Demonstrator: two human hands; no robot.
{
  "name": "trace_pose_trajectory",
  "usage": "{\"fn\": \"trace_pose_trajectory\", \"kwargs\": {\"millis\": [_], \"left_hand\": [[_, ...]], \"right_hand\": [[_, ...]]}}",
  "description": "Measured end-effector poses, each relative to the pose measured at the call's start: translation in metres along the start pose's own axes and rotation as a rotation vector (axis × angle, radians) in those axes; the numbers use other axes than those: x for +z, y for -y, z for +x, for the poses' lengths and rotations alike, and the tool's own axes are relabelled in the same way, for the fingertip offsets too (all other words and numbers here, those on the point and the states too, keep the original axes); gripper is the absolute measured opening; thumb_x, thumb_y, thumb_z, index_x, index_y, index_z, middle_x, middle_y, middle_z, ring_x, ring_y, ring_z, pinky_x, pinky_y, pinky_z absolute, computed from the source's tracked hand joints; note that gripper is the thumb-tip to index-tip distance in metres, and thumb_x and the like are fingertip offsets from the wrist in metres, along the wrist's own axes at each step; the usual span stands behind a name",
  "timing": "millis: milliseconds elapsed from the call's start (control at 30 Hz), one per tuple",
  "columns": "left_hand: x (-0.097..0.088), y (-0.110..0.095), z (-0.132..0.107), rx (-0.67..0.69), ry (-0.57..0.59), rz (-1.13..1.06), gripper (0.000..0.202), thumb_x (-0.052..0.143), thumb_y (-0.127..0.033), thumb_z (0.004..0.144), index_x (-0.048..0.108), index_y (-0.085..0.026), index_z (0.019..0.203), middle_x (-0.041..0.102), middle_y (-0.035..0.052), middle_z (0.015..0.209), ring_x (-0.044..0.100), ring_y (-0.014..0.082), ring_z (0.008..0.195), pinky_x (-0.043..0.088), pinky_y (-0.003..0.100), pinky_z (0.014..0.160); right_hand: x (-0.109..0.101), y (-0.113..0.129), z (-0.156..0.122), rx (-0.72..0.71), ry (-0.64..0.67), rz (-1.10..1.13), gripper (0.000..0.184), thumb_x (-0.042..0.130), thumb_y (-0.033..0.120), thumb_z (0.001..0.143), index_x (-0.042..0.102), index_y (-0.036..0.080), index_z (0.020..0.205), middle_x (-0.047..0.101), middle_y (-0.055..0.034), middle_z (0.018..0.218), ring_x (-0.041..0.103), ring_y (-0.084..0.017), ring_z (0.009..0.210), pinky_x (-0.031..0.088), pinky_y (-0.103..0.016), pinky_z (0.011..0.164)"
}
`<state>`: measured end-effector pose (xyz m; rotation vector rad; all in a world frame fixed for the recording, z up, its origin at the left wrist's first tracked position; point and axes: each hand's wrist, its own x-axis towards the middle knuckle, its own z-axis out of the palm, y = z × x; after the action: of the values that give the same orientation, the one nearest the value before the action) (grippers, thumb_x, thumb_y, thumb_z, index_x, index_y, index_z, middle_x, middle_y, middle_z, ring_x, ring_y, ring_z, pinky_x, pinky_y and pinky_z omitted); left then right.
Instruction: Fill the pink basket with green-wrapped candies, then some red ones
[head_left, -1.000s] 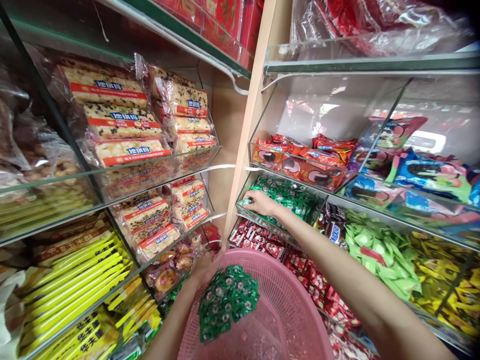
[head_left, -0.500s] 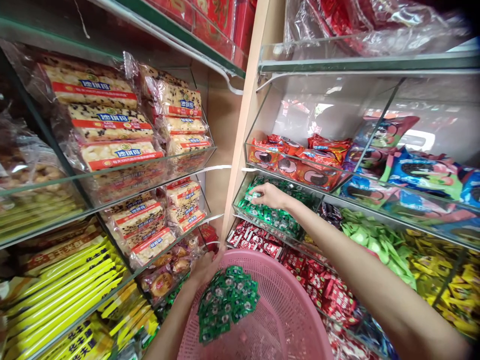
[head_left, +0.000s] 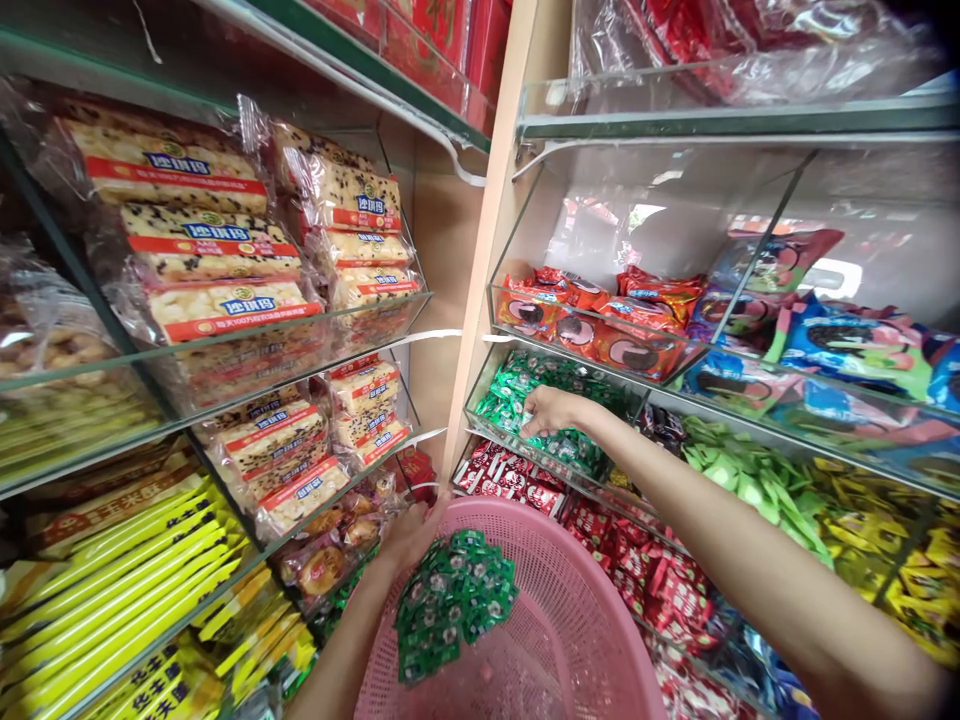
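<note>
My right hand [head_left: 553, 411] reaches into a glass shelf bin [head_left: 480, 400] of small green wrapped candies [head_left: 517, 385], its fingers curled down onto them. What it grips is hidden under the palm. My left hand [head_left: 411, 535] holds the far rim of a pink plastic basket [head_left: 570, 620] low in the middle. A heap of the same green candies [head_left: 454, 600] lies in the basket beside that hand.
Left glass shelves hold stacked cake bars [head_left: 217, 250] and yellow packs [head_left: 127, 590]. Right shelves carry red snack packs [head_left: 600, 320], blue packs [head_left: 855, 345], light green sweets [head_left: 742, 480] and red wrapped candies [head_left: 517, 480]. A wooden upright [head_left: 491, 250] divides the two units.
My right hand has shifted within the green candy bin, first up toward the back, then slightly right and down. The basket and my left hand stay where they were.
</note>
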<state>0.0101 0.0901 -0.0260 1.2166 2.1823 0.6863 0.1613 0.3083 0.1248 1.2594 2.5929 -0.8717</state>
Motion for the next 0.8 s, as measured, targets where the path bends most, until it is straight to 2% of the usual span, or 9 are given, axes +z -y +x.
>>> {"fn": "trace_pose_trajectory", "kwargs": {"millis": [133,300,533,667,800], "left_hand": [[0.002,0.003,0.004,0.001,-0.001,0.032,0.07,0.02,-0.068,0.081,0.066,-0.016,0.078,0.069,0.0155,0.093,0.061,0.0291,0.096,0.042,0.035,0.082],[0.004,0.008,0.009,0.017,-0.008,0.032,0.069,0.022,-0.068,0.081,0.066,-0.016,0.078,0.069,0.015,0.091,0.062,0.029,0.094,0.042,0.035,0.081],[0.0,0.001,0.005,-0.008,0.005,-0.021,0.064,0.027,-0.065,0.081,0.067,-0.016,0.081,0.07,0.0134,0.092,0.061,0.0281,0.096,0.041,0.034,0.084],[-0.001,-0.003,0.003,-0.011,0.006,-0.04,0.063,0.028,-0.066,0.08,0.067,-0.016,0.08,0.07,0.0135,0.093,0.061,0.0281,0.098,0.041,0.034,0.085],[-0.001,-0.002,0.004,-0.012,0.011,-0.027,0.066,0.027,-0.068,0.08,0.067,-0.015,0.08,0.07,0.0146,0.093,0.061,0.0294,0.098,0.041,0.035,0.086]], "right_hand": [[0.0,0.007,-0.007,0.048,-0.01,0.019,0.045,0.084,0.038,0.045,0.046,0.019,0.06,0.052,0.004,0.043,0.054,-0.013,0.05,0.044,-0.021,0.046],[0.001,0.009,-0.013,0.048,-0.017,0.053,0.044,0.084,0.038,0.045,0.047,0.018,0.059,0.049,0.0044,0.041,0.05,-0.011,0.045,0.039,-0.02,0.041],[0.004,0.005,-0.016,-0.041,-0.034,0.194,0.048,0.083,0.034,0.046,0.055,0.016,0.081,0.051,0.0071,0.044,0.048,-0.01,0.046,0.038,-0.021,0.042],[0.003,0.003,-0.015,-0.145,-0.02,0.218,0.03,0.078,0.033,0.054,0.054,0.016,0.064,0.053,0.004,0.048,0.05,-0.01,0.048,0.042,-0.023,0.049],[0.003,0.001,-0.016,-0.224,0.011,0.235,0.026,0.069,0.033,0.062,0.051,0.016,0.053,0.055,0.0016,0.051,0.053,-0.012,0.052,0.044,-0.025,0.054]]}}
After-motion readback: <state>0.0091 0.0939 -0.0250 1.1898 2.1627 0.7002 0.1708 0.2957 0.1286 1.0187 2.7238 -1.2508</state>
